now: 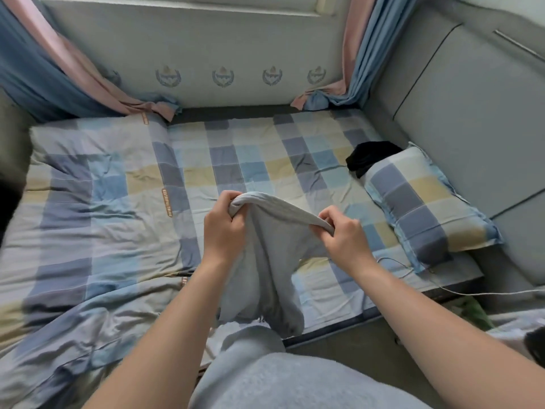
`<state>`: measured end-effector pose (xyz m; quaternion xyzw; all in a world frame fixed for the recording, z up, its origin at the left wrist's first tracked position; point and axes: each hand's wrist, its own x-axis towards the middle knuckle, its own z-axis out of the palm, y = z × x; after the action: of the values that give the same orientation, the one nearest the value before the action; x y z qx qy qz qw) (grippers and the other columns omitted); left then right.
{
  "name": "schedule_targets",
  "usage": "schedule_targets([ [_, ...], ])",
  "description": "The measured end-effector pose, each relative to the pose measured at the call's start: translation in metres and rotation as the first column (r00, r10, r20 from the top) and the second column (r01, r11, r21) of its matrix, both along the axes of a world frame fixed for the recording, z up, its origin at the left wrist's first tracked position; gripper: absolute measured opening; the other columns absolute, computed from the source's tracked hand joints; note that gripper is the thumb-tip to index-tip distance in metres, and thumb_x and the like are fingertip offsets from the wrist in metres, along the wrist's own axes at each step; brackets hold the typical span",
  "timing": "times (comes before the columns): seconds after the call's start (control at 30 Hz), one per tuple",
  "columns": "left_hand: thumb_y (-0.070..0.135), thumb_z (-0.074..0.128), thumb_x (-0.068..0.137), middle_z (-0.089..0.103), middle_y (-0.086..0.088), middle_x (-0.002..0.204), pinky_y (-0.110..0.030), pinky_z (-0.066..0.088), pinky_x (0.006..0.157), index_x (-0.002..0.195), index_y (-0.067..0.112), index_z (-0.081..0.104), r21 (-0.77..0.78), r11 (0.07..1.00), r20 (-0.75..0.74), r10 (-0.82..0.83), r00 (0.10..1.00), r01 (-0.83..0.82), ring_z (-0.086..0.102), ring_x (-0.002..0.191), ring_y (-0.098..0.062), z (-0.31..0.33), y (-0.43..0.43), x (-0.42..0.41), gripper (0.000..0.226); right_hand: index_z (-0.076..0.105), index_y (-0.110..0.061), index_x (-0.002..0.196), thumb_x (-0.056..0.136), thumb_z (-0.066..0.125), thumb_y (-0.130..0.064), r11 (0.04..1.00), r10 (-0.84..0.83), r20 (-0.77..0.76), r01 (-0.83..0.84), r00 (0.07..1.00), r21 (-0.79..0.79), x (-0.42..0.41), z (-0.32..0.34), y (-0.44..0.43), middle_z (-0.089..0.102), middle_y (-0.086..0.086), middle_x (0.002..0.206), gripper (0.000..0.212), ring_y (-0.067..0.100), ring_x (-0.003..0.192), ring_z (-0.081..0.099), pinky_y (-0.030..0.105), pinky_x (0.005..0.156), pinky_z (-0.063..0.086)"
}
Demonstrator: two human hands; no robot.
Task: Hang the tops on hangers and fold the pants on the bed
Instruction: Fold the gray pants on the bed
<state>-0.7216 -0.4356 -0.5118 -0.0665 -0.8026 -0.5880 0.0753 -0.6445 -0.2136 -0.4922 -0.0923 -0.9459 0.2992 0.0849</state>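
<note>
A pair of light grey pants (271,261) hangs in front of me above the bed (259,160), held up by its waistband. My left hand (224,228) grips the band's left end and my right hand (342,234) grips its right end, stretching the band between them. The two legs droop down toward the near edge of the mattress. A dark garment (370,156) lies crumpled at the far right, partly behind the pillow.
A checked quilt (88,219) covers the bed's left half. A checked pillow (424,208) lies on the right. Curtains (59,72) hang at both back corners. A white cable (472,292) runs off the bed's right edge. A padded wall (472,113) closes the right side.
</note>
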Motion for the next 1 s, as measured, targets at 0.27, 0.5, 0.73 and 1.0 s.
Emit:
schedule_targets([
  [0.27, 0.018, 0.056, 0.098, 0.046, 0.017, 0.061, -0.019, 0.032, 0.054, 0.078, 0.017, 0.056, 0.028, 0.999, 0.068, -0.043, 0.997, 0.041, 0.039, 0.055, 0.0, 0.032, -0.05, -0.026, 0.02, 0.059, 0.004, 0.084, 0.097, 0.056, -0.006, 0.942, -0.144, 0.233, 0.205, 0.962, -0.265, 0.018, -0.024, -0.027, 0.052, 0.013, 0.078, 0.017, 0.024, 0.074, 0.047, 0.035, 0.067, 0.034],
  [0.5, 0.018, 0.049, 0.105, 0.053, 0.01, 0.075, -0.016, 0.039, 0.066, 0.082, 0.025, 0.055, 0.025, 0.978, 0.155, -0.211, 0.965, 0.209, 0.046, 0.063, 0.007, 0.036, -0.084, -0.036, 0.025, 0.066, 0.001, 0.095, 0.099, 0.062, -0.015, 0.681, -0.034, 0.124, 0.114, 0.992, -0.723, 0.004, 0.014, -0.085, 0.062, 0.008, 0.076, 0.017, 0.017, 0.069, 0.06, 0.034, 0.061, 0.055],
  [0.73, 0.049, 0.064, 0.089, 0.071, 0.007, 0.107, -0.035, 0.056, 0.088, 0.119, 0.035, 0.062, 0.059, 0.675, 0.314, -0.712, 0.628, 0.735, 0.067, 0.098, -0.013, 0.035, -0.076, -0.011, 0.033, 0.065, -0.004, 0.085, 0.095, 0.067, -0.011, 0.633, 0.044, -0.102, -0.107, 0.994, -0.767, -0.02, 0.063, -0.124, 0.067, -0.001, 0.073, 0.012, 0.009, 0.071, 0.066, 0.023, 0.062, 0.054],
  [1.0, 0.023, 0.062, 0.094, 0.072, 0.015, 0.097, -0.039, 0.056, 0.083, 0.107, 0.032, 0.068, -0.057, 0.873, 0.085, -0.48, 0.873, 0.485, 0.067, 0.093, -0.008, 0.041, -0.07, -0.017, 0.017, 0.058, -0.021, 0.124, 0.094, 0.068, -0.013, 0.621, -0.038, -0.109, -0.062, 0.993, -0.782, -0.014, 0.06, -0.118, 0.068, -0.001, 0.119, 0.033, 0.011, 0.109, 0.066, 0.028, 0.091, 0.054],
])
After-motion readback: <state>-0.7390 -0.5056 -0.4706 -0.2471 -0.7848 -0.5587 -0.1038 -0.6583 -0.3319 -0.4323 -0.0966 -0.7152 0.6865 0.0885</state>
